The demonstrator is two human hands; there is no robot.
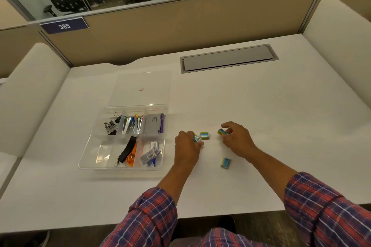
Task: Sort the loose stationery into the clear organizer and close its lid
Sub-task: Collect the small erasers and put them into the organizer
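The clear organizer (91, 147) lies open on the white desk, left of my hands, with black binder clips, staple boxes, a grey-and-purple box, a lanyard with an orange item, and small blue boxes in its compartments. Its clear lid (158, 84) lies flat behind it. Several small yellow-blue erasers are loose on the desk. My left hand (185, 146) pinches one eraser (196, 138). My right hand (237, 139) pinches another eraser (221, 131). A third eraser (205, 135) sits between my hands, and a fourth (225, 162) lies nearer to me.
A grey cable hatch (228, 59) is set into the desk at the back right. Beige partition walls (180, 26) close the desk at the back and both sides. The desk's front edge (220, 213) runs just under my forearms.
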